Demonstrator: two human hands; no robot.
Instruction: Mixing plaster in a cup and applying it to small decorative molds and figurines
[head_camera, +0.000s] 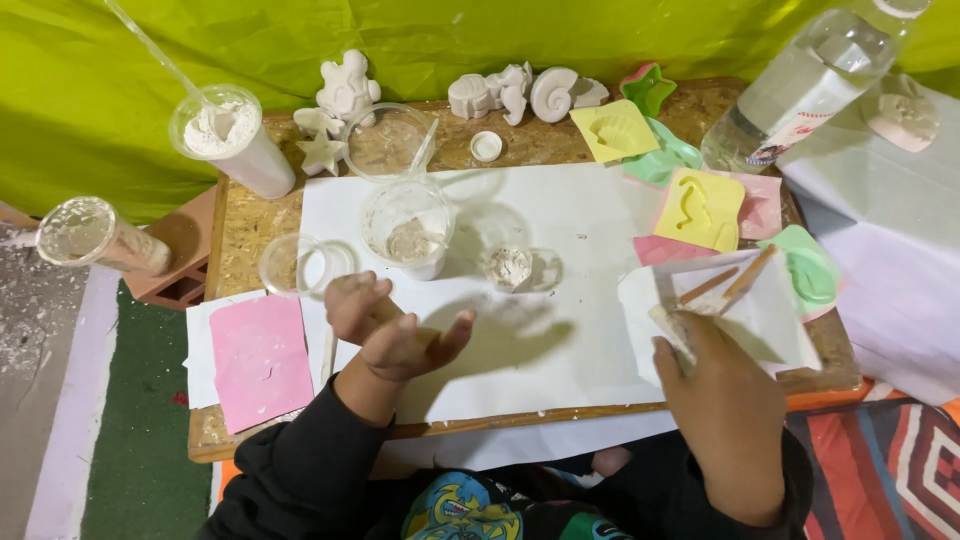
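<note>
Green cloth hangs behind everything. Table is chipboard, low, against the cloth.

White sheet covers the table's middle, running to the near edge. Clear bottle leans at the far right corner. Pink sheet lies at the near left corner on a smaller white paper.

Tall cup of white powder stands at the far left corner, a straw rising from it. Second tall cup lies tilted off the left edge, beside a brick.

Yellow, pink and green moulds are heaped along the right edge. White plaster figures line the far edge: turtle, stars, shells.

Clear cups: one mid-sheet with pale paste inside, one behind it, a small one at the sheet's left edge. Small heap of powder on the sheet, right of the middle cup.

Right hand at the near right corner; fingers pinched on the edge of a small white paper, which carries two wooden sticks.

Left hand hovers over the sheet's near left part, just before the small cup. Fingers loosely curled; seems to hold a pale stick-like piece, but blurred — cannot tell for sure.
</note>
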